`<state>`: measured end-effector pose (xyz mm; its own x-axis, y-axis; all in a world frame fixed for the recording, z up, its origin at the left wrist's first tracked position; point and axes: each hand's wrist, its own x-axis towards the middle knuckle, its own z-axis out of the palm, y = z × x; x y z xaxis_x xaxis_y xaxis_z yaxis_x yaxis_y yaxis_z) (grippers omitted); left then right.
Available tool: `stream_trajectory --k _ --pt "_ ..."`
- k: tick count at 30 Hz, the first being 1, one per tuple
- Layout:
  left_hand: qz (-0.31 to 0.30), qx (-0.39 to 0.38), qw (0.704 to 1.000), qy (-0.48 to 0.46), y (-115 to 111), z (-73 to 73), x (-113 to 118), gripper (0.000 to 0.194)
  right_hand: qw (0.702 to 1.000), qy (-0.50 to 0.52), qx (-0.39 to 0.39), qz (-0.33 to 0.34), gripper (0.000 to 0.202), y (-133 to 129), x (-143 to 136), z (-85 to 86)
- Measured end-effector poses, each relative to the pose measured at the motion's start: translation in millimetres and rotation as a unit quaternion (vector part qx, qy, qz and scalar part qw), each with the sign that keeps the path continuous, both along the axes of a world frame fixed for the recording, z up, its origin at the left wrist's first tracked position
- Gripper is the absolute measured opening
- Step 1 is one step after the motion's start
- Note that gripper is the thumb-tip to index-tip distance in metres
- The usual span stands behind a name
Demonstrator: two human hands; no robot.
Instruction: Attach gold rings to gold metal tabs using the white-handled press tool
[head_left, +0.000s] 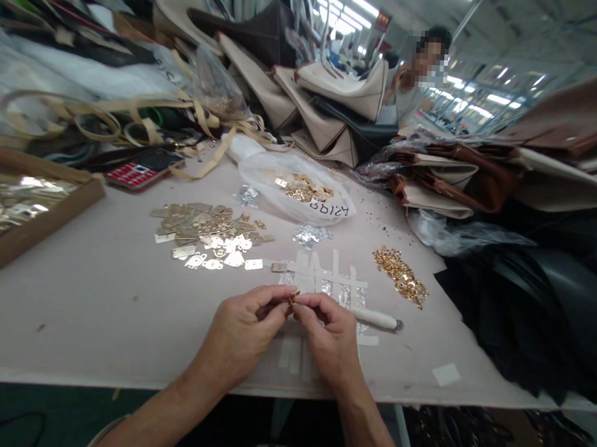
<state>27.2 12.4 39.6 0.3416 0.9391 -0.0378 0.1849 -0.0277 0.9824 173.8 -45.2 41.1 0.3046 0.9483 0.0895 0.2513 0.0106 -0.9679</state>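
Observation:
My left hand [246,321] and my right hand [330,328] meet above the table [107,333], pinching one small gold metal fitting [292,299] between their fingertips. Its exact kind is too small to make out. Just beyond my hands, strips of white tape [328,275] cross over clear plastic on the table. A white-wrapped tool with a dark tip [378,319] lies beside my right hand. Flat gold metal plates [203,228] are heaped ahead of my left hand. Small gold fittings [400,275] form a pile to the right, and silver pieces [312,235] lie farther back.
Behind the piles lies a plastic bag [324,208] holding gold pieces. A cardboard box of metal plates [38,216] sits at left, near a red-and-white phone-like object [144,169]. Handbags [330,92] are stacked at the back; black material [524,315] covers the right side. A person [410,82] is in the background.

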Motion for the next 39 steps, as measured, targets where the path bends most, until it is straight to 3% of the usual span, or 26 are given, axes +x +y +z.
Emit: stream_trajectory --k 3,11,14,18,20,24,32,39 --pt "-0.019 0.052 0.998 0.02 -0.4 0.6 -2.3 0.027 1.0 -0.015 0.006 0.014 0.01 -2.4 2.4 -0.3" --pt "-0.124 0.141 0.98 0.06 4.2 0.2 -3.7 0.023 0.995 -0.094 -0.011 -0.028 0.01 -7.0 12.6 -9.5" --pt "-0.168 0.248 0.947 0.113 8.6 -6.7 -3.8 0.021 0.986 -0.166 -0.012 0.006 0.007 -11.5 20.6 -8.4" --pt "-0.188 0.355 0.901 0.164 8.6 -17.6 -4.5 0.022 0.97 -0.211 -0.043 0.11 0.012 -14.0 32.4 5.8" --pt "-0.195 0.403 0.875 0.185 5.2 -21.4 -4.6 0.02 0.965 -0.23 -0.054 0.113 0.014 -8.6 40.3 14.5" --pt "-0.174 0.492 0.828 0.207 -4.3 -22.5 -5.2 0.026 0.959 -0.265 -0.08 0.052 0.014 22.3 62.6 23.0" --pt "-0.125 0.509 0.829 0.193 -15.2 -25.1 -9.1 0.033 0.912 -0.397 -0.06 0.087 0.023 111.9 87.2 7.1" --pt "-0.115 0.5 0.834 0.202 -18.2 -35.0 -9.4 0.034 0.882 -0.449 -0.06 0.132 0.027 143.9 83.6 6.4"
